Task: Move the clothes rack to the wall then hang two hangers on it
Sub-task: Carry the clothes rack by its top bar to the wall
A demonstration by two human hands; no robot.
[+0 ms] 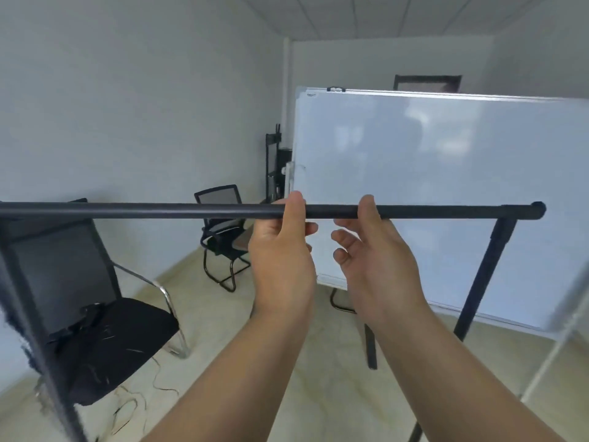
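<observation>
The black clothes rack (143,210) stands right in front of me, its top bar running level across the view at hand height. Its right post (487,275) slants down to the floor, and its left post (41,342) is close and blurred at the left edge. My left hand (282,260) holds the bar near its middle, thumb across the front and fingers curled under it. My right hand (376,260) is beside it, with the thumb laid over the bar and the fingers spread apart below it. I see no hanger on the bar.
A large whiteboard (446,193) on a stand is just behind the rack on the right. A black office chair (105,333) with small dark items on its seat stands at the left, and a second chair (223,237) farther back. A white wall (127,106) runs along the left. Thin cables lie on the floor.
</observation>
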